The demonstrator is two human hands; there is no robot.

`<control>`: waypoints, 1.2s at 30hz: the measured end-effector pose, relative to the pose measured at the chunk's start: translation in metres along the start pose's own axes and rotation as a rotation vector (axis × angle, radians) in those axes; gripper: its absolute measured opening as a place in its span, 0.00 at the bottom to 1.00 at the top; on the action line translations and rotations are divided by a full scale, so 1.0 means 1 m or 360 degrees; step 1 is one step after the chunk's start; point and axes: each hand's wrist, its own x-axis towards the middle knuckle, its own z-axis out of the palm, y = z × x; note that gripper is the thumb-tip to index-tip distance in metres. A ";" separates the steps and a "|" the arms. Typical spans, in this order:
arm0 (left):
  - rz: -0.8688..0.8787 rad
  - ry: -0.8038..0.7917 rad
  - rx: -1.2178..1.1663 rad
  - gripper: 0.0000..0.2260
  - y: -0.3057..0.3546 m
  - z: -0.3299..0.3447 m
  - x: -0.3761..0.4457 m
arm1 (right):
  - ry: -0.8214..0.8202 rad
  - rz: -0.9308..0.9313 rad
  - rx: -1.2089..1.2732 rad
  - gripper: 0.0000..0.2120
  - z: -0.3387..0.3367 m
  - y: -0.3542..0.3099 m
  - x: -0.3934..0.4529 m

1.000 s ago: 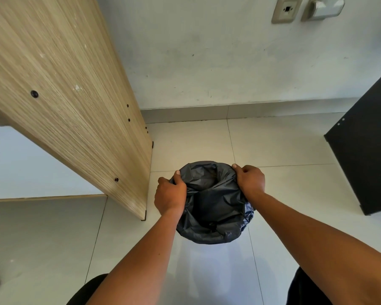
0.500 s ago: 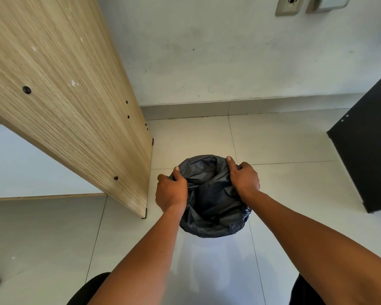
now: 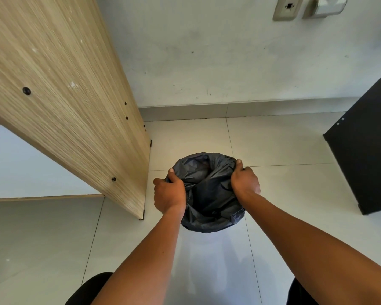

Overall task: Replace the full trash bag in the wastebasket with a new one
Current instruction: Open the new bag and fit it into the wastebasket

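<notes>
A wood-grain desk side panel stands just left of the wastebasket, and a black cabinet stands well apart to the right, against a white wall carrying a socket. The black trash bag sits in the wastebasket on the tiled floor. The left hand and right hand are apart, each with fingers curled around the bag's rim on opposite sides.

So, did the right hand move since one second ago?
Yes. The right hand slid toward the left hand, gathering the bag rim inward, judged against the floor tile line.
</notes>
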 end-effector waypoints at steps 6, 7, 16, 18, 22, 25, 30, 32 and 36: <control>0.0011 -0.0001 -0.0011 0.27 -0.003 0.001 0.001 | -0.0036 0.0105 0.0363 0.22 0.002 0.003 0.013; 0.0008 0.0001 -0.0017 0.27 -0.002 0.002 0.001 | -0.0025 0.0054 0.0344 0.21 -0.001 0.003 0.013; 0.0041 0.0004 -0.0001 0.27 0.000 0.004 0.001 | -0.0003 -0.0278 -0.0015 0.35 -0.003 0.012 0.006; 0.0036 0.0002 0.0003 0.27 -0.001 0.004 0.002 | -0.0011 -0.0256 0.0106 0.30 -0.002 0.010 0.006; 0.0034 -0.0005 0.0000 0.27 -0.002 0.005 0.003 | 0.0115 -0.0394 0.0065 0.21 -0.001 0.005 0.002; 0.0028 0.0006 -0.0007 0.27 -0.002 0.005 0.002 | 0.0176 -0.0434 -0.0048 0.25 0.001 0.004 0.002; 0.0041 0.0015 0.0004 0.27 -0.001 0.004 0.001 | 0.0153 -0.0360 -0.0111 0.32 0.005 0.001 0.004; 0.0048 0.0018 0.0003 0.27 -0.002 0.004 0.000 | 0.0142 -0.0317 -0.0088 0.30 0.004 -0.001 0.003; 0.0062 0.0043 0.0008 0.27 -0.002 0.004 0.000 | 0.0112 -0.0191 -0.0024 0.29 0.002 -0.004 0.006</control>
